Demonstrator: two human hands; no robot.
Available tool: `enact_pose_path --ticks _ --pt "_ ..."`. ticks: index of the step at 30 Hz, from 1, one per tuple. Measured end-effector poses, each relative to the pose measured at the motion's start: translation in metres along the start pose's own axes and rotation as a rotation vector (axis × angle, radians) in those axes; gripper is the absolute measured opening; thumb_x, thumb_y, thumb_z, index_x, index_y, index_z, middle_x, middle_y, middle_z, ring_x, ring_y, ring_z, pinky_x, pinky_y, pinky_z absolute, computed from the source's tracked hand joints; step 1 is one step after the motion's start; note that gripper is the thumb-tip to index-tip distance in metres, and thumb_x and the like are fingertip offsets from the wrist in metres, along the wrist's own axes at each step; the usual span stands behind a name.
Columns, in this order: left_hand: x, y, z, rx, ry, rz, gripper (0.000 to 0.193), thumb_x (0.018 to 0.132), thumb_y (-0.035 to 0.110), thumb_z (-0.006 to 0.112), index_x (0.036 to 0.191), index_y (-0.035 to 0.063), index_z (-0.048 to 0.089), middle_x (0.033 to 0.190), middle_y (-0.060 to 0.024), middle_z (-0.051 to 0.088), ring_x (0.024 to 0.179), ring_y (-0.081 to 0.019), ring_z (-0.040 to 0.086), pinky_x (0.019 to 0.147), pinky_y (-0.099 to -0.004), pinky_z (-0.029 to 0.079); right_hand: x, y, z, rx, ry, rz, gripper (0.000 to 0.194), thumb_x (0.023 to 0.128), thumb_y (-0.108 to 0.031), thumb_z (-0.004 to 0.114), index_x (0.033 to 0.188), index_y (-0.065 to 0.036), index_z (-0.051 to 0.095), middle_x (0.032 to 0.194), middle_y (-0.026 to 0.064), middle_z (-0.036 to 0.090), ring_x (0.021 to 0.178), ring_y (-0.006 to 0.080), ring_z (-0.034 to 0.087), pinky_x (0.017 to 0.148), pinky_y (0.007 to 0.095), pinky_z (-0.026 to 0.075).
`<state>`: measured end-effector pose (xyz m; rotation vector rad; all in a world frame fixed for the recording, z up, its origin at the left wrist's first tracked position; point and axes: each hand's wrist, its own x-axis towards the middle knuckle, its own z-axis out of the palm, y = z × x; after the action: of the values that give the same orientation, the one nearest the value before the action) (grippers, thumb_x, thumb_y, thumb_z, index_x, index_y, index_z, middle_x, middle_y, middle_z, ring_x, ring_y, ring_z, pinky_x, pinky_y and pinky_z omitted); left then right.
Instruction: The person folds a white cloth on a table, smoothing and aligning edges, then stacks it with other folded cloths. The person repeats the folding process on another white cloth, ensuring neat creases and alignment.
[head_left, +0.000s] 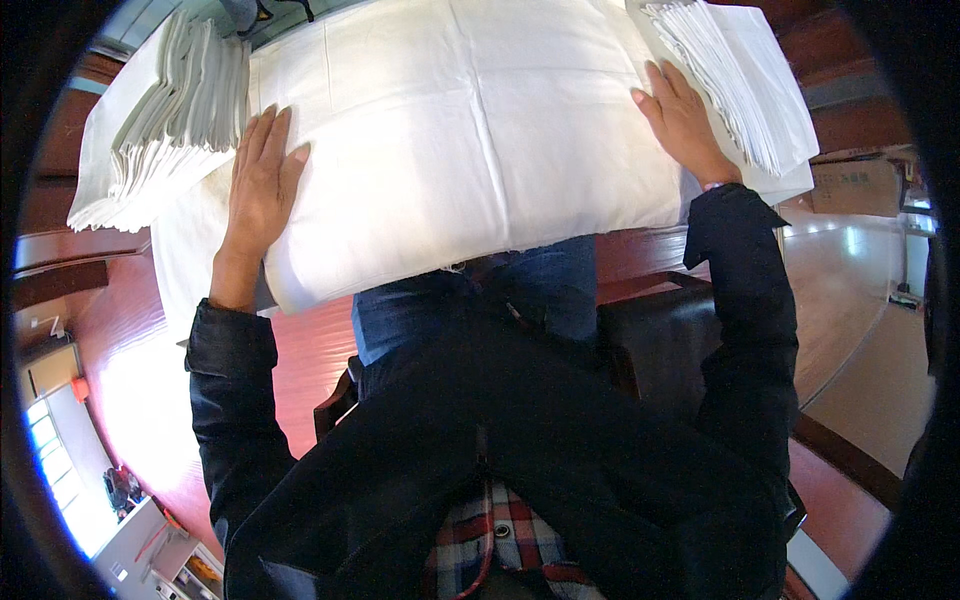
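A white cloth (390, 165) with crease lines lies spread before me, its near edge hanging over my lap and frayed in the middle. My left hand (262, 172) rests flat near the cloth's left edge, thumb apart from the other fingers. On the right edge lies my right hand (684, 120), palm down with fingers spread. Neither hand grips anything. Beside my left hand stands a stack of folded white cloths (180, 97), with many layered edges showing. Another pile of folded white cloths (739, 82) lies just right of my right hand.
I sit on a dark chair (652, 337) with wooden arms. Reddish wood flooring (315, 352) shows below the table. A cardboard box (855, 187) is at the far right. Toward the lower left are a bright window (56, 450) and a shelf unit (187, 562).
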<state>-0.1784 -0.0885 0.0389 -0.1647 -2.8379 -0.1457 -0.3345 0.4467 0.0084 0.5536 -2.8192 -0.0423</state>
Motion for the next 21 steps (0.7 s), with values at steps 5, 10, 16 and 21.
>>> enact_pose_path --ticks 5,10,16,21 --pt "-0.071 0.053 -0.046 -0.325 0.148 -0.069 0.044 0.095 0.009 0.067 0.135 -0.0052 0.061 0.138 -0.0238 0.063 0.129 -0.0393 0.06 0.108 -0.0456 0.048 -0.087 -0.019 -0.056 0.627 0.244 0.287 0.035 0.107 -0.025 0.059 0.128 0.003 0.067 0.125 0.0169 0.07 0.114 0.026 0.065 0.103 0.0356 0.049" --pt "-0.138 0.129 -0.035 -1.45 -0.406 -0.173 0.049 0.102 0.036 0.065 0.131 -0.003 0.063 0.126 -0.0174 0.068 0.112 -0.0273 0.067 0.094 -0.0412 0.055 -0.184 -0.077 -0.066 1.524 0.176 0.908 0.035 0.11 -0.032 0.055 0.098 -0.002 0.069 0.089 0.0083 0.073 0.081 0.0163 0.068 0.076 0.0317 0.055" --pt "-0.132 0.16 0.035 -2.067 -0.464 -0.686 0.062 0.108 0.052 0.052 0.144 0.0017 0.05 0.134 -0.0168 0.064 0.121 -0.0277 0.063 0.099 -0.0392 0.053 -0.185 -0.09 -0.028 2.104 0.189 0.951 0.039 0.106 -0.041 0.063 0.118 -0.004 0.061 0.107 0.0102 0.068 0.099 0.0237 0.071 0.083 0.0378 0.06" --pt "-0.135 0.145 0.033 -2.094 -0.321 -0.818 0.056 0.109 0.051 0.049 0.141 0.0059 0.053 0.13 -0.0149 0.065 0.119 -0.0267 0.065 0.094 -0.0377 0.055 -0.179 -0.077 -0.021 2.029 0.235 1.03 0.034 0.099 -0.038 0.074 0.107 -0.007 0.063 0.102 0.0077 0.066 0.094 0.0222 0.071 0.072 0.0328 0.061"
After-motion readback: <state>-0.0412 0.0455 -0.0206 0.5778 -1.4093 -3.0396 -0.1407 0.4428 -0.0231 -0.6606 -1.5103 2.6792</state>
